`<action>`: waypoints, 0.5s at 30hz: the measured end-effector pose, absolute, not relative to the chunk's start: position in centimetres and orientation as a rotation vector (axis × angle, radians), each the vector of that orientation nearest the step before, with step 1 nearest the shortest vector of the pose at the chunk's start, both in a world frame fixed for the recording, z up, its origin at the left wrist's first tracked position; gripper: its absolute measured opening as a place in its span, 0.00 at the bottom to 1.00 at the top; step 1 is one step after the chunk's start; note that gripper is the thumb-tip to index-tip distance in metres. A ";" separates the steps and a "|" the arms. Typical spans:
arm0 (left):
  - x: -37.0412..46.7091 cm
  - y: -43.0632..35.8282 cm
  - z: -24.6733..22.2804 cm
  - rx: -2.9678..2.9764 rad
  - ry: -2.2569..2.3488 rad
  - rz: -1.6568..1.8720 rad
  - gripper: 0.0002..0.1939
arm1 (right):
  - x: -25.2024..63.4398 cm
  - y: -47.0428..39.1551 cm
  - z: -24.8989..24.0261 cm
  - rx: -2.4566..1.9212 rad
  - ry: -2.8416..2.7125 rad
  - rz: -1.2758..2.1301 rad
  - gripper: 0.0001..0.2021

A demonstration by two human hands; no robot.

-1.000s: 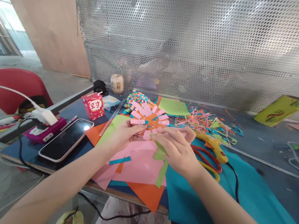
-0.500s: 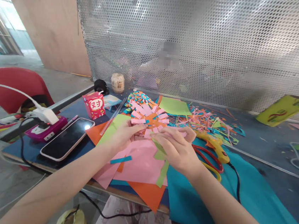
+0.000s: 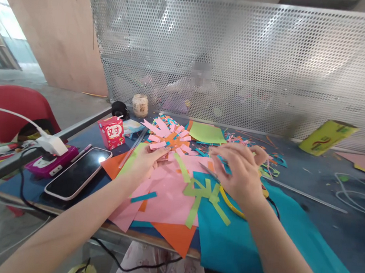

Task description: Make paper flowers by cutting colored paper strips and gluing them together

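Observation:
My left hand [image 3: 149, 161] is closed, pinching the near edge of a paper flower [image 3: 178, 144] with an orange middle and pink strips round it. My right hand [image 3: 239, 168] is raised to the right of the flower, fingers curled round scissors. A grey blade points left from under the thumb, and a yellow handle loop [image 3: 232, 203] shows below the palm. Between the hands, green paper strips [image 3: 203, 190] lie on pink sheets [image 3: 166, 191] and a blue sheet [image 3: 236, 246]. A short blue strip [image 3: 143, 196] rests on the pink paper. The glue gun is mostly hidden behind my right hand.
A phone [image 3: 79, 173], a purple power socket [image 3: 51, 159] and a red box [image 3: 111, 132] stand left. Behind are a jar [image 3: 140, 105], green sheets [image 3: 207, 133] and paper scraps. A yellow tube [image 3: 327, 138] is at right; a perforated metal panel [image 3: 243, 51] closes the back.
My right hand has left the flower and moved right and up, uncovering several green strips. The scissors have shifted left with it. My left hand keeps its hold on the flower.

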State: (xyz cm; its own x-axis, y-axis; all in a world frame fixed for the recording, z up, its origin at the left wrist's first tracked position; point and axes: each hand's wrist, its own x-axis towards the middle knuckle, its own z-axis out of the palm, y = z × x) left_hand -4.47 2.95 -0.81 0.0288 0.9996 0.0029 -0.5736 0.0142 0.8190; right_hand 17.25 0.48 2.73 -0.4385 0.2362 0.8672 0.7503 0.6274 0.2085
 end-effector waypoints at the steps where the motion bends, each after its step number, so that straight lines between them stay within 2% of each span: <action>1: -4.5 3.0 -0.8 0.748 0.731 1.430 0.15 | 17.9 0.8 2.8 -0.862 -1.917 -0.746 0.07; 3: -4.6 3.1 -0.8 0.739 0.720 1.449 0.15 | 19.2 1.2 2.6 -1.060 -1.832 -0.701 0.03; 9: -4.6 3.4 -0.8 0.734 0.659 1.471 0.15 | 22.4 -0.3 1.0 -1.776 -1.829 -0.566 0.10; 11: -4.6 3.5 -1.0 0.732 0.645 1.474 0.16 | 22.9 -0.9 0.9 -2.123 -1.741 -0.530 0.16; 15: -4.8 4.0 -1.9 0.809 0.668 1.442 0.16 | 23.5 -0.4 0.4 -2.628 -1.430 -0.254 0.35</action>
State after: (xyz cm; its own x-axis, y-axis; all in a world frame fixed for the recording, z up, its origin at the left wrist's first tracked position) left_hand -4.81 4.01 -1.88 0.0385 0.9962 0.0785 -0.5848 -0.0413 0.8101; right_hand 23.50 -0.42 0.38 0.5342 0.8179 0.2136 0.8414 -0.5388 -0.0411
